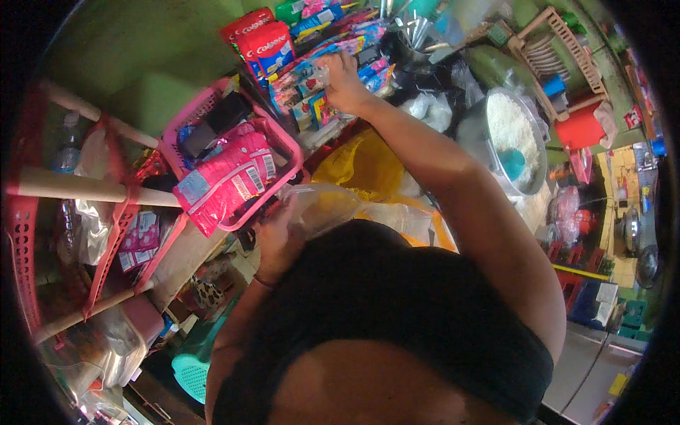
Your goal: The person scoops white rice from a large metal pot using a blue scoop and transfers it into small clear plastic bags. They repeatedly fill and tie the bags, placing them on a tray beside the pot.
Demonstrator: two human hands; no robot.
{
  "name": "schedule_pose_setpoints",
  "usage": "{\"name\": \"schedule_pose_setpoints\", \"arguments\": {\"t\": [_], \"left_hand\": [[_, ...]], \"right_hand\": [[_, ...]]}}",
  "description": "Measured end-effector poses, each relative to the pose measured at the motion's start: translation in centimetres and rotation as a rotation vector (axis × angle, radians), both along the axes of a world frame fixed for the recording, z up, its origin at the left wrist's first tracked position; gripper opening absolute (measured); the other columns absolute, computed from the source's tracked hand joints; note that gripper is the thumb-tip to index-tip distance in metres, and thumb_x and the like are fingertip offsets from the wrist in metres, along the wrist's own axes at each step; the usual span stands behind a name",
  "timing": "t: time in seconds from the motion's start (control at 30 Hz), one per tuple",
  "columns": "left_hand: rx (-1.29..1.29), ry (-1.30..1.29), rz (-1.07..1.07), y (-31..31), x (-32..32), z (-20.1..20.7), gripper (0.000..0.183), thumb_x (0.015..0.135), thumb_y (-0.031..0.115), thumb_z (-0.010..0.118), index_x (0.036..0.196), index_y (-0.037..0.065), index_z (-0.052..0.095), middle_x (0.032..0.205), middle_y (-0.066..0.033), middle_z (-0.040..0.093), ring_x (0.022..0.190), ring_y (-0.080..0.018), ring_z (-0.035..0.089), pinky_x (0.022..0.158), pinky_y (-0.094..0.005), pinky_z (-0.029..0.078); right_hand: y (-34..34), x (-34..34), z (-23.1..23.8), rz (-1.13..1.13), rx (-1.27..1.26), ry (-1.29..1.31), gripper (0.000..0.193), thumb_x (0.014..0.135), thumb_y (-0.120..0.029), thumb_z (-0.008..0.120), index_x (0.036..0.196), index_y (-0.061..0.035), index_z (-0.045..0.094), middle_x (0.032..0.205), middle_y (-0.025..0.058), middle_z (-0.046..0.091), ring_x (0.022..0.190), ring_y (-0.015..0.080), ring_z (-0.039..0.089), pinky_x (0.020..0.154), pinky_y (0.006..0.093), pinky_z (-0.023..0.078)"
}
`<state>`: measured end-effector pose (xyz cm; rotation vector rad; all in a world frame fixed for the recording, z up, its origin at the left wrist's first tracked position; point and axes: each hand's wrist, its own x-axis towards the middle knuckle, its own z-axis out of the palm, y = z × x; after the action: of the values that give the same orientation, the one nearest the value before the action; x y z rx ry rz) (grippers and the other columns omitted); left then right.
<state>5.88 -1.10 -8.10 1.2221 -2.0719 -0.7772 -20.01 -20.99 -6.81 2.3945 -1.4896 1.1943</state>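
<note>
My right hand (345, 83) reaches far forward over a row of colourful sachets (304, 79). Its fingers are bent in among them, with a small pale, shiny bit at the fingertips that I cannot name. Close to my body, my left hand (278, 237) grips the edge of a clear plastic container (322, 207). Just beyond that hand stands a pink plastic basket (287, 134), with pink packets (230, 177) lying over its side and dark boxes inside. A yellow plastic bag (365, 163) lies between my arms.
Red packs (269, 48) stand behind the sachets. To the right is a big metal pot (471, 131) of white powder with a teal scoop (511, 163) in it. A rack with red plastic sides (106, 262) and wooden bars stands at left. A wooden dish rack (556, 64) is at far right.
</note>
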Motion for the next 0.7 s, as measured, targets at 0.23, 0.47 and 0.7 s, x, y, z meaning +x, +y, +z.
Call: {"name": "schedule_pose_setpoints", "arguments": {"t": [0.23, 0.47, 0.7], "left_hand": [[0.019, 0.084, -0.010, 0.2, -0.7, 0.1, 0.048, 0.067, -0.001, 0.053, 0.114, -0.004, 0.051, 0.106, -0.0261, 0.056, 0.099, -0.0369, 0.056, 0.086, -0.0405, 0.044], [0.123, 0.035, -0.040, 0.0, -1.5, 0.5, 0.044, 0.068, 0.002, 0.053, 0.111, -0.004, 0.053, 0.104, -0.0258, 0.057, 0.100, -0.0372, 0.055, 0.086, -0.0409, 0.044], [0.031, -0.034, -0.116, -0.6, -2.1, 0.2, 0.053, 0.069, 0.006, 0.056, 0.121, 0.003, 0.048, 0.115, -0.0211, 0.054, 0.105, -0.0328, 0.055, 0.088, -0.0360, 0.045]], "right_hand": [[-0.6, -0.3, 0.6, -0.024, 0.245, 0.195, 0.037, 0.063, 0.000, 0.059, 0.098, -0.0090, 0.056, 0.103, 0.0107, 0.052, 0.104, 0.0367, 0.043, 0.088, 0.0469, 0.037], [-1.3, 0.5, 3.1, -0.106, 0.330, 0.612, 0.028, 0.064, -0.005, 0.061, 0.090, -0.0151, 0.065, 0.098, 0.0060, 0.052, 0.102, 0.0292, 0.049, 0.075, 0.0412, 0.049], [-2.6, 1.1, 1.3, 0.113, 0.522, 0.304, 0.033, 0.066, -0.006, 0.059, 0.099, -0.0096, 0.058, 0.089, 0.0178, 0.062, 0.087, 0.0370, 0.059, 0.074, 0.0458, 0.048]]}}
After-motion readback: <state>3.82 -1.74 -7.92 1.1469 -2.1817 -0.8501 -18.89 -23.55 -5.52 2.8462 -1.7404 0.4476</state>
